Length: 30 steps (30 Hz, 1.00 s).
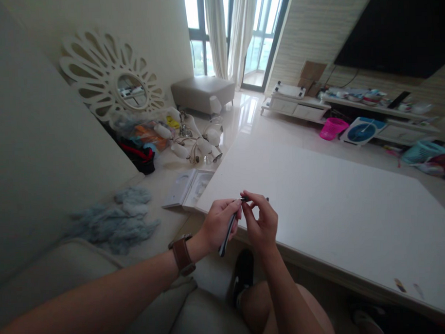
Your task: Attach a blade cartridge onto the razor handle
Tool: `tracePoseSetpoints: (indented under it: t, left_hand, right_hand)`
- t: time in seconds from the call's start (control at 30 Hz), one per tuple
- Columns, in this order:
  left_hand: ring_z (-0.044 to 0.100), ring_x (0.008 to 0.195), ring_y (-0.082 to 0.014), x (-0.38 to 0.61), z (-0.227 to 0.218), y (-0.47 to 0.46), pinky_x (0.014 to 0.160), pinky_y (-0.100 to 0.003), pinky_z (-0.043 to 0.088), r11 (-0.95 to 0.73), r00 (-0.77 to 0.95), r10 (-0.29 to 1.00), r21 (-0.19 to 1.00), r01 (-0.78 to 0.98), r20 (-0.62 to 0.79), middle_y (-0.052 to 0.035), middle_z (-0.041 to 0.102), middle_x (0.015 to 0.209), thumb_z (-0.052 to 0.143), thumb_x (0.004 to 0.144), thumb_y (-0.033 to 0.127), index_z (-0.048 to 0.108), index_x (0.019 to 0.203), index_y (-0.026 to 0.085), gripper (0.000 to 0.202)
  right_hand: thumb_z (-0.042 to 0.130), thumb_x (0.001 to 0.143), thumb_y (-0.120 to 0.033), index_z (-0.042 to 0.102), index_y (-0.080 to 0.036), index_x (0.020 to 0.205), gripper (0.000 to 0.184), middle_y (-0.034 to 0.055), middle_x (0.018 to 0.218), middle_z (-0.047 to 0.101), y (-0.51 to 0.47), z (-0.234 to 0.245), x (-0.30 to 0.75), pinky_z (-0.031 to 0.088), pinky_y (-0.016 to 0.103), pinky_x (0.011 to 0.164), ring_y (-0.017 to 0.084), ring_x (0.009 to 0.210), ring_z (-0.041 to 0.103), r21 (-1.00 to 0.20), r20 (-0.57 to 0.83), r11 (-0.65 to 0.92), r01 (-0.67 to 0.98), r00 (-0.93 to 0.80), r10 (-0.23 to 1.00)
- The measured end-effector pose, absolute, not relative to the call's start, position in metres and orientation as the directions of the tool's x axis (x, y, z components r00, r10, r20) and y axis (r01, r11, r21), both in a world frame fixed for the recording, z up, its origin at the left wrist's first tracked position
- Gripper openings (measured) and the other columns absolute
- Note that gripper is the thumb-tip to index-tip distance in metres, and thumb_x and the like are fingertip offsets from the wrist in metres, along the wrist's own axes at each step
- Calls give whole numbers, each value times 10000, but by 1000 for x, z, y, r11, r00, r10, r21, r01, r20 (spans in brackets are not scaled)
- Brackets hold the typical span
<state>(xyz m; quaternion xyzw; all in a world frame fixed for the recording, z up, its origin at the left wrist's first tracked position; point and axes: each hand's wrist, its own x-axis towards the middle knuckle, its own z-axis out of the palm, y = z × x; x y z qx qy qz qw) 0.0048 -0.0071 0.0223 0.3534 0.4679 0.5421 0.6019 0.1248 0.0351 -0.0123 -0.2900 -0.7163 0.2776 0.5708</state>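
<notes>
My left hand (pixel 221 223) is closed around a tool with a slim black-and-grey handle (pixel 227 238); the handle sticks out below the fingers, and I cannot tell the tool's kind. Close beside it, my right hand (pixel 261 219) pinches a small dark piece (pixel 244 199) between thumb and fingertips. That piece meets the tip of my left thumb, where a bit of shiny metal shows. Both hands are held over the near edge of a white table (pixel 319 207). A dark end of something pokes out behind my right fingers, too small to name.
An opened white box (pixel 190 187) lies on the floor at the table's left end. Beyond it stand a chandelier (pixel 196 143) and plastic bags (pixel 144 130). Grey-blue cloth (pixel 118 219) lies left. A brown mark (pixel 400 285) shows near the table's front edge.
</notes>
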Motion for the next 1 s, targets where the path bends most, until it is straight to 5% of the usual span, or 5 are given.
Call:
tracePoseSetpoints:
  t: [1.0]
  left_hand:
    - [364,279,-77,4,18,-7,294,-181,266,174,7,984,937,-302,-180,61,425,383,539,827,518,513,641,177,389]
  right_hand:
    - [571,936,-158,646,-210,1083,173,67,999,674,34,-10,126,513,343,731,184,854,618,-711,661,682,171,-169,731]
